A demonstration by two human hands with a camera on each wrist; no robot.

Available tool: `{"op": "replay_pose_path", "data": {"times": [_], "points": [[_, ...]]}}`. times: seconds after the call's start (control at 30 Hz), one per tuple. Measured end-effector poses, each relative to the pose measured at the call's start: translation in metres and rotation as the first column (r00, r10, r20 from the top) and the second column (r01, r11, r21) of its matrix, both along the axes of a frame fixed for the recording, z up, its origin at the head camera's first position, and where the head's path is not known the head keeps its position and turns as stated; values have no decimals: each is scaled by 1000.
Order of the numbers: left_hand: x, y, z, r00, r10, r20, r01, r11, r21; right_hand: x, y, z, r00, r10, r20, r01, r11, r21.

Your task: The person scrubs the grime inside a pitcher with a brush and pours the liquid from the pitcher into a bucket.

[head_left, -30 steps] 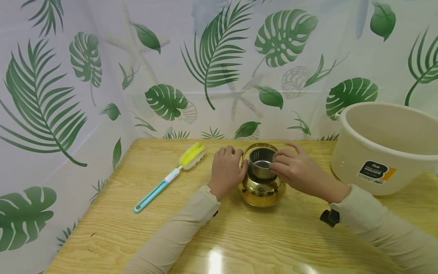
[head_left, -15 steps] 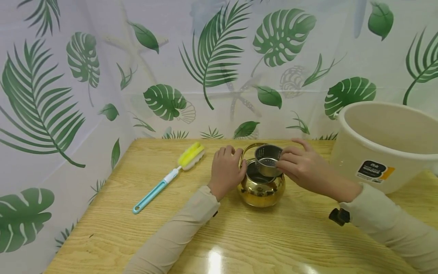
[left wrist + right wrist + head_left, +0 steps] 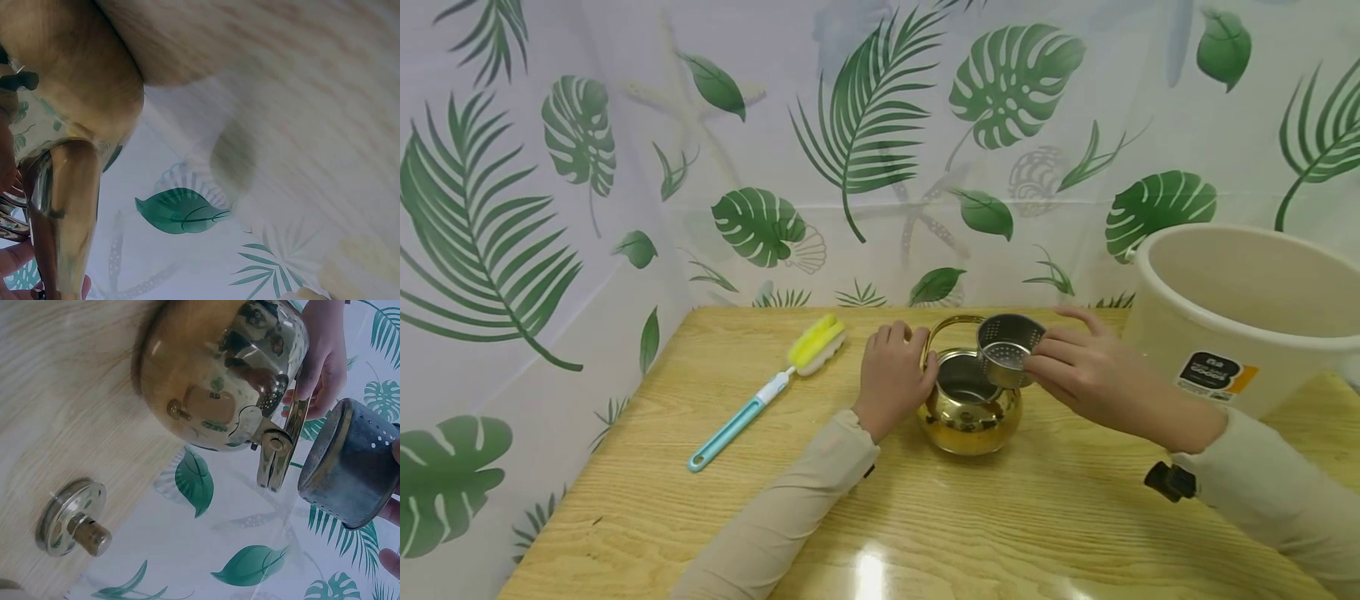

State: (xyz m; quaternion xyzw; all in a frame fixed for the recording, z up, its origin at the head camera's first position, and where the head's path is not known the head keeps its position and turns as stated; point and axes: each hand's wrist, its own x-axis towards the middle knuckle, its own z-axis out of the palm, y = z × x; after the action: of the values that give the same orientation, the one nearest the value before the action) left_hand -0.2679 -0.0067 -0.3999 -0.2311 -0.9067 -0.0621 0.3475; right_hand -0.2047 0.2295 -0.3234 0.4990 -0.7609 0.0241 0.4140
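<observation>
Gripping the arched golden handle (image 3: 955,320) of a round golden metal kettle (image 3: 970,427), the left hand (image 3: 893,371) has its fingers curled closely around the left side of that arch, with no visible gap to spare. The kettle stands upright on the wood-grained yellow table (image 3: 1000,525), its round mouth uncovered and its dark inside showing. The right hand (image 3: 1078,371) pinches a silver, cup-shaped metal strainer (image 3: 1007,354) by its right side, the fingers drawn together on the wall while one finger is lifted clear of it. The strainer is held in the air over the right part of the kettle's mouth, tilted, its rows of small holes showing; the right wrist view shows it apart from the kettle. That view also shows a shiny round metal lid (image 3: 74,517) with a stubby cylindrical knob, lying on the table near the kettle, knob up. Left of the left hand lies a brush (image 3: 771,389) with a yellow and white sponge head and a light blue handle, set slantwise. At the right stands a large cream plastic bucket (image 3: 1161,333) bearing a black, white and orange label (image 3: 1213,372). Behind the table hangs a white cloth (image 3: 760,150) printed with green leaves.
</observation>
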Motion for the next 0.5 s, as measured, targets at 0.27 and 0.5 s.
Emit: {"op": "replay_pose_path", "data": {"times": [0.27, 0.5], "points": [[0, -1, 0, 1000, -6, 6, 6, 1000, 9, 4, 16, -5, 1000, -14, -7, 14, 1000, -4], [-3, -1, -2, 1000, -17, 8, 17, 1000, 11, 8, 33, -10, 998, -56, 10, 56, 998, -2]]}}
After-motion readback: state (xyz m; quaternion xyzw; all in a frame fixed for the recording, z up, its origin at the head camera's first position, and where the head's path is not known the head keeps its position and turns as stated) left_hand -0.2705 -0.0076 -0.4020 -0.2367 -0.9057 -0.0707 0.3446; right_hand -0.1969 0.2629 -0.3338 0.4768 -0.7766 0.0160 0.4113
